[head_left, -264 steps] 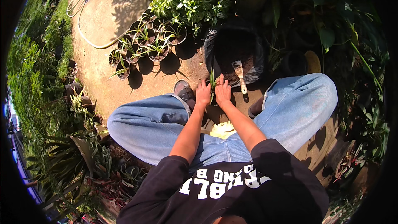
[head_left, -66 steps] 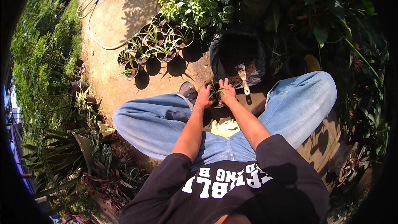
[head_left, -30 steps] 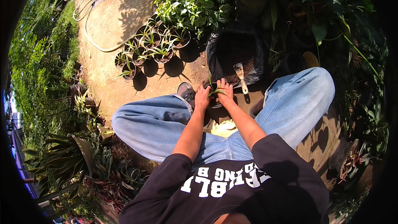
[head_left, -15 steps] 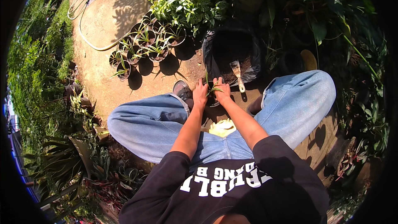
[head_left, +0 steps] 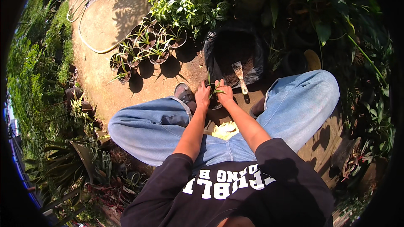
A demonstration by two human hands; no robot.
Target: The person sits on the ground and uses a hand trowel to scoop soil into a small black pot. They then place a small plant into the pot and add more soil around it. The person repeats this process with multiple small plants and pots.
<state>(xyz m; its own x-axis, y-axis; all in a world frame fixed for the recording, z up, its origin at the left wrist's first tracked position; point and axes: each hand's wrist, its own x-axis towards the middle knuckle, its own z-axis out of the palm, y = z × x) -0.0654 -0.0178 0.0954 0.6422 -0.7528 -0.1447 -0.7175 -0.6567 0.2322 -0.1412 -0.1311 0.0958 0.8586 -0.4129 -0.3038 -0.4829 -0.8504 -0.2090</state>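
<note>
the left hand (head_left: 203, 94) and the right hand (head_left: 224, 93) flank a small, dark, round pot (head_left: 217, 106), fingers bent in around its rim and the base of a narrow-leaved plant (head_left: 217, 91); how tightly either hand closes cannot be told. the pot sits between the feet, its blades slender and arching. just beyond, a container lined with wrinkled black plastic (head_left: 209, 52) holds dark, crumbly soil (head_left: 249, 64), and a flat-bladed scraper (head_left: 240, 77) leans on its near edge. nearer the lap lies a crumpled yellow item (head_left: 226, 130). on sunlit, gritty tan ground (head_left: 97, 29) stand clustered round pots (head_left: 159, 58), a looping pale hose (head_left: 94, 51) and bushy foliage (head_left: 181, 2).
</note>
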